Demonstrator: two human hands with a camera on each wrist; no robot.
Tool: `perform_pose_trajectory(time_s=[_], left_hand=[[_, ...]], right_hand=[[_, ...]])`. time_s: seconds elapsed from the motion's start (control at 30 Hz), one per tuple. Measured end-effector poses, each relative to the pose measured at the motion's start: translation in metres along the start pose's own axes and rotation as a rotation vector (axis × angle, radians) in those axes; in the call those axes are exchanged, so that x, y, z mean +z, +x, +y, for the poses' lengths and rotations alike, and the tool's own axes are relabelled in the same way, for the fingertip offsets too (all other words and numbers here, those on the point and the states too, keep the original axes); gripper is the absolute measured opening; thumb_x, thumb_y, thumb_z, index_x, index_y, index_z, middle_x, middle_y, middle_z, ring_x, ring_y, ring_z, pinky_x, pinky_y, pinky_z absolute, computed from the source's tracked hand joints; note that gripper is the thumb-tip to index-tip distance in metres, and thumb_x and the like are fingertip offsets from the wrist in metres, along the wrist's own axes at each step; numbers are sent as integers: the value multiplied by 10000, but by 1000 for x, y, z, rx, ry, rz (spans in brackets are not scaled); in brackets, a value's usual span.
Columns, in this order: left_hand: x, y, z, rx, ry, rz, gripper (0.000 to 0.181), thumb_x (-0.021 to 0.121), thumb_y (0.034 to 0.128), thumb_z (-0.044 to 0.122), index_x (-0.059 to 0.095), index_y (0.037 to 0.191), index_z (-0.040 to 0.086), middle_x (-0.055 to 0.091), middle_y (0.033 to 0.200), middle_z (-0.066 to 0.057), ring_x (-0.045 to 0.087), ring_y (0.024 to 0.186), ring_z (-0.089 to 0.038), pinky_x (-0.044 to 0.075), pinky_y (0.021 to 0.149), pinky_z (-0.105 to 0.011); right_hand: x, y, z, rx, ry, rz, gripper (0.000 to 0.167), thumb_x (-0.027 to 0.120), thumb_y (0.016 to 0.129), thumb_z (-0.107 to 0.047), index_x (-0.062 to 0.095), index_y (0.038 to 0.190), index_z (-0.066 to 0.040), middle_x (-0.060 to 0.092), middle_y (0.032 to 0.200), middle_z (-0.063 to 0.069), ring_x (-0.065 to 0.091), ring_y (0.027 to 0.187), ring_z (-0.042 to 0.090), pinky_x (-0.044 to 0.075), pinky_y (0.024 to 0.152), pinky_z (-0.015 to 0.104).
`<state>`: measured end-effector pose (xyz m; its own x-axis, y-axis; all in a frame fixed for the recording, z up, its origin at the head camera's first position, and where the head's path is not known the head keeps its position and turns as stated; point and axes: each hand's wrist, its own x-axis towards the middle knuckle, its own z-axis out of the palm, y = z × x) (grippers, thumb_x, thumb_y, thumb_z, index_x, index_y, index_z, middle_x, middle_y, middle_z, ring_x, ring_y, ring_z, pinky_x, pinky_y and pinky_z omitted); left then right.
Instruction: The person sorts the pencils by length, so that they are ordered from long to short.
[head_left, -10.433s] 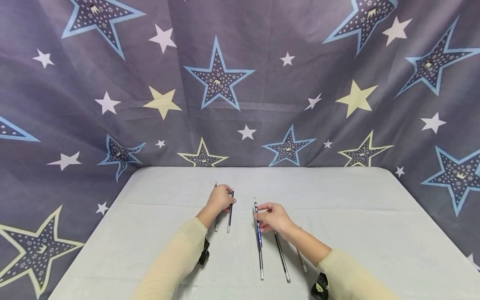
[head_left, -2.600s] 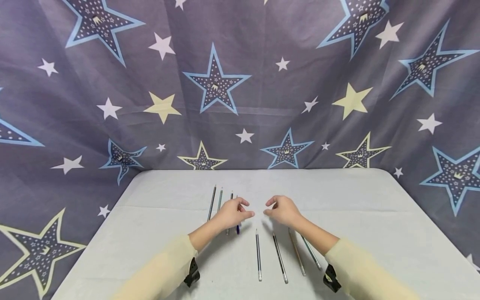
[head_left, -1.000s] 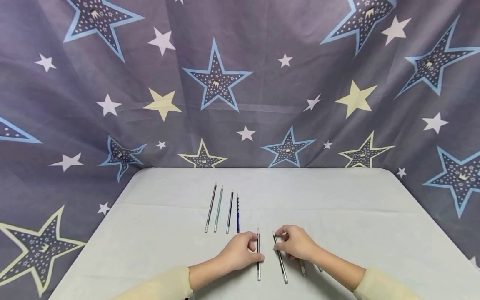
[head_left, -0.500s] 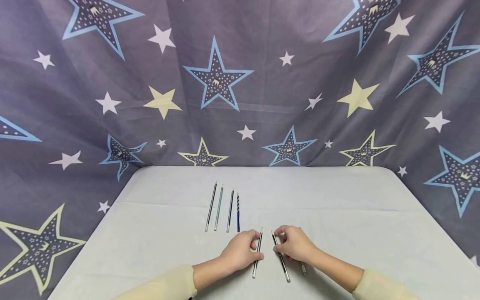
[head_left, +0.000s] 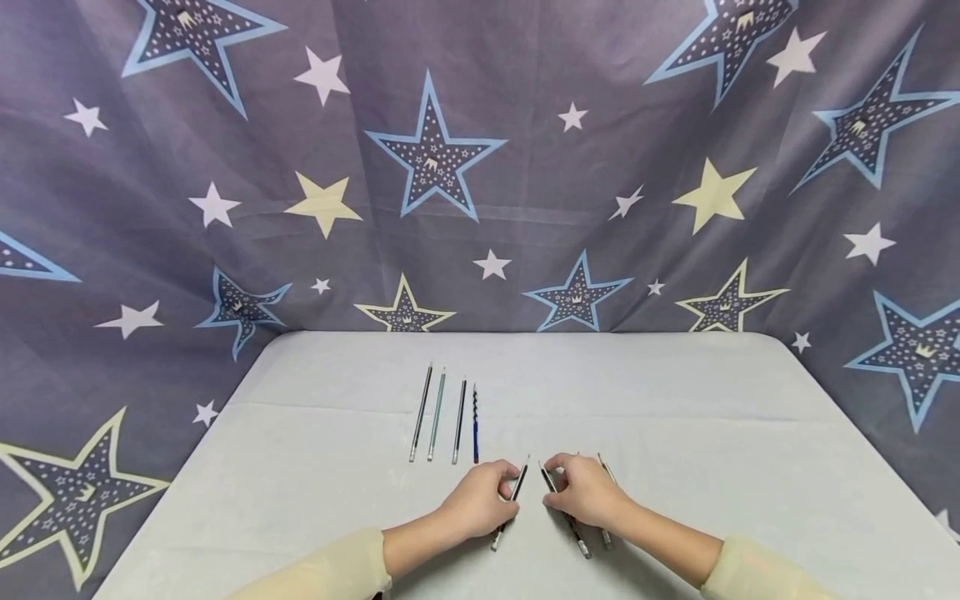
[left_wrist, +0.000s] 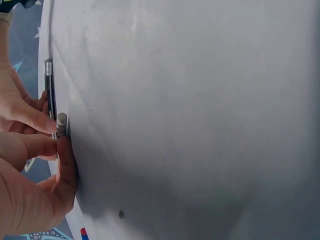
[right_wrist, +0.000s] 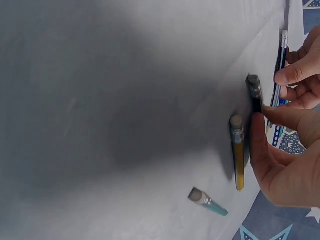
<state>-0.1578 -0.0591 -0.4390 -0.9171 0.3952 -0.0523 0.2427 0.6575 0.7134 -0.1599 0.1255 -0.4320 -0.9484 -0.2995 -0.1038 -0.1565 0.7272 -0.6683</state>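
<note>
My left hand (head_left: 480, 500) pinches a dark pencil (head_left: 521, 478) between thumb and fingers, its tip leaning right and its eraser end towards me. In the left wrist view that pencil's eraser (left_wrist: 61, 120) pokes out beside the fingers. Opposite, my right hand (head_left: 588, 492) pinches another dark pencil (head_left: 579, 538), slanted the other way; its eraser end (right_wrist: 254, 85) shows in the right wrist view. The two tips point towards each other, a small gap apart. A yellow pencil (right_wrist: 239, 160) and a teal pencil (right_wrist: 209, 202) lie beside the right hand, largely hidden by it from the head.
Farther back on the white table (head_left: 675, 383), left of centre, lies a row: a black pencil (head_left: 422, 412), a teal pencil (head_left: 437, 417), a dark pencil (head_left: 460, 421) and a blue patterned pencil (head_left: 476, 429). A star-print curtain (head_left: 525, 208) hangs behind the table and at its sides.
Over the last second both held pencils have turned, their tips coming closer together. Earlier, both hands were farther back; the left row has grown and the blue patterned pencil has joined it.
</note>
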Motion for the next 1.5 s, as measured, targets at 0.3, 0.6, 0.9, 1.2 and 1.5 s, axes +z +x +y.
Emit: perform_pose_trajectory(time_s=[0.3, 0.6, 0.9, 1.2, 1.5], left_hand=[[1, -1, -5, -65, -175, -20, 394, 638, 740, -3, 566, 1121, -71, 531, 730, 3, 511, 478, -59, 502, 394, -193], [-3, -5, -8, -125, -339, -8, 410, 622, 739, -25, 546, 1139, -73, 518, 753, -21, 507, 499, -86, 550, 419, -249], [-6, -7, -11, -160, -501, 29, 443, 626, 742, -20, 525, 1173, -24, 541, 789, -38, 500, 506, -99, 572, 451, -288], [-10, -5, -14, -198, -653, 54, 479, 631, 759, -17, 500, 1220, -2, 544, 865, -57, 527, 612, -109, 601, 525, -327], [-17, -8, -10, -208, -746, 56, 511, 639, 772, -17, 467, 1254, -23, 535, 934, -73, 564, 664, -121, 605, 551, -312]], right_hand=[[-2, 0, 0, 18, 91, -40, 365, 687, 781, -23, 592, 1129, 28, 577, 701, 19, 498, 429, 87, 463, 378, 202], [-10, 5, -5, 73, 214, -17, 327, 649, 801, -33, 592, 1118, 18, 533, 671, 17, 492, 486, 107, 439, 425, 220], [-7, 6, -1, 105, 336, -1, 304, 634, 827, -50, 583, 1122, 2, 543, 731, 43, 519, 581, 136, 538, 497, 286], [-13, 7, 5, 123, 500, -33, 386, 630, 853, -82, 524, 1203, 41, 578, 813, 62, 559, 638, 138, 583, 558, 321], [-28, 6, 10, 130, 608, -38, 476, 647, 838, -74, 475, 1258, 67, 590, 806, 39, 563, 635, 122, 583, 576, 317]])
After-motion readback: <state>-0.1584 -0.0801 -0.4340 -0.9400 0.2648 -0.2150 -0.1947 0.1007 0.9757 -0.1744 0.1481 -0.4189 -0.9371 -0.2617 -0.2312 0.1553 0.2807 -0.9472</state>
